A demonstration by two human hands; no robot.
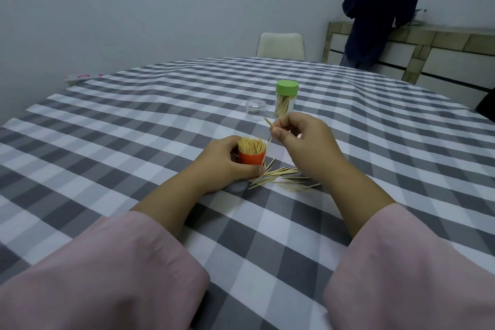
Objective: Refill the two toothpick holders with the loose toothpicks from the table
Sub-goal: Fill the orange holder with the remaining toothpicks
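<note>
Both forearms in pink sleeves (pixel 107 270) reach forward over the checked tablecloth (pixel 134 126). Left hand (pixel 222 166) curls round the orange holder (pixel 251 154), upright, packed with toothpicks. Loose toothpicks (pixel 281 178) lie just right of the holder. Right hand (pixel 302 139) pinches one toothpick (pixel 270 130) above the holder's right rim. Beyond the holder: clear lid (pixel 256 106), green-capped holder (pixel 286 99); its label unreadable.

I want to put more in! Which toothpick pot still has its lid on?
The clear holder with the green lid, farther back. The orange holder in the left hand is open, toothpick tips showing.
</note>
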